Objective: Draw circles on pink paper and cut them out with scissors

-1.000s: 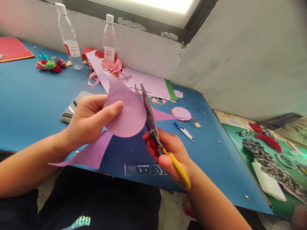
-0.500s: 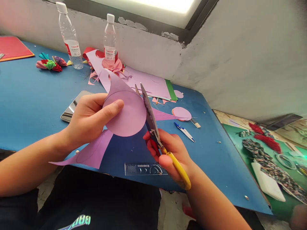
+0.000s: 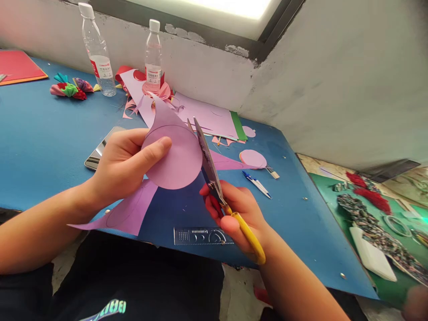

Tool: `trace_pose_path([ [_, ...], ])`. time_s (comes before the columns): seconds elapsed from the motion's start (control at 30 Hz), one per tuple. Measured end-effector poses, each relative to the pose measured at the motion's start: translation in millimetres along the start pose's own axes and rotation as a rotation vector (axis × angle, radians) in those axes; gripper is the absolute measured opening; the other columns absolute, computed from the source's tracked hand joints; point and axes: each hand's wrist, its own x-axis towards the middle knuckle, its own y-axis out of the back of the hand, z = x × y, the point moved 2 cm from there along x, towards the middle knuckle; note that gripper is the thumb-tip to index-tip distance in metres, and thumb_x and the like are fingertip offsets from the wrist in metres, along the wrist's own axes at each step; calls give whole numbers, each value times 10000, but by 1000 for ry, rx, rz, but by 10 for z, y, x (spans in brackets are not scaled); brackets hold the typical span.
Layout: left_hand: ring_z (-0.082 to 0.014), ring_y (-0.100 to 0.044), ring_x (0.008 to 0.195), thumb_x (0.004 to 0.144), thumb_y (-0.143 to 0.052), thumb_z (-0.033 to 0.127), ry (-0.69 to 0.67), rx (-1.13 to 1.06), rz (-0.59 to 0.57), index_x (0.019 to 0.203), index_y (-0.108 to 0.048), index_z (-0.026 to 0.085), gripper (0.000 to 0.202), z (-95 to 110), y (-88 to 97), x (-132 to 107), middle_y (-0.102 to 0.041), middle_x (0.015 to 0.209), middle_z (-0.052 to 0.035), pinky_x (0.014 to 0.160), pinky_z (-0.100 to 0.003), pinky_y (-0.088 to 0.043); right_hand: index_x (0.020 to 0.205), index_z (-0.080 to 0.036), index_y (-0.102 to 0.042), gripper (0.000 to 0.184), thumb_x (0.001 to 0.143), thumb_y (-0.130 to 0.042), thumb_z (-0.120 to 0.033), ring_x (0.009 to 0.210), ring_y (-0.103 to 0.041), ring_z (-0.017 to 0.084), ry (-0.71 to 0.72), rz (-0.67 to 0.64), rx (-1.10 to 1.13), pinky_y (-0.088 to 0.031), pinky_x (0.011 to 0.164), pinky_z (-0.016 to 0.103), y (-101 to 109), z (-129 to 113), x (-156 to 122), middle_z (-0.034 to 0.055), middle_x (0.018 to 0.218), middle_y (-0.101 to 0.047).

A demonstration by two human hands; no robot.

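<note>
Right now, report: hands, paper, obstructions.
Left hand pinches purple paper circle. Right hand grips yellow-handled scissors, blades slightly parted at the circle's edge. Clear ruler on blue table, apart.

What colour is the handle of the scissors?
Yellow. The handle shows best in the head view.

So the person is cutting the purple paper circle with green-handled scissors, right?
Not quite. The head view shows the scissors have yellow handles, not green. The right hand holds them at the edge of the purple paper circle, which the left hand grips.
</note>
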Motion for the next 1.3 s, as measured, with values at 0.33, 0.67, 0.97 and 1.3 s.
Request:
trace_pose_path([
  [0.33, -96, -299, 615, 1120, -986, 542, 8, 6, 12, 673, -550, 221, 703, 73, -15, 3, -390, 698, 42, 502, -291, -253, 1221, -210, -845, 857, 1065, -833, -1052, 558, -508, 139, 6, 12, 6, -382, 503, 307, 1, -15, 7, -40, 753, -659],
  [0.67, -95, -317, 618, 1072, -1021, 567, 47, 34, 31, 692, -554, 224, 693, 80, -9, -4, -395, 695, 42, 486, -250, -277, 1194, -215, -832, 876, 1058, -809, -1080, 554, -480, 140, -6, 13, -21, -368, 504, 317, -4, -23, 5, -45, 728, -645],
  [0.97, -115, -320, 615, 1103, -982, 564, -31, 124, 69, 660, -489, 235, 740, 117, 25, 37, -388, 656, 39, 515, -291, -271, 1217, -216, -835, 868, 1072, -798, -1071, 581, -486, 144, -21, 4, -20, -370, 525, 315, 5, -12, 1, -40, 749, -643],
  [1.3, -120, -318, 621, 1092, -935, 504, -63, 282, 30, 664, -487, 237, 675, 181, 13, 25, -385, 662, 49, 550, -318, -273, 1257, -224, -813, 888, 1064, -782, -1090, 611, -526, 154, -49, -42, -13, -424, 522, 302, 7, 5, 24, -37, 794, -652],
])
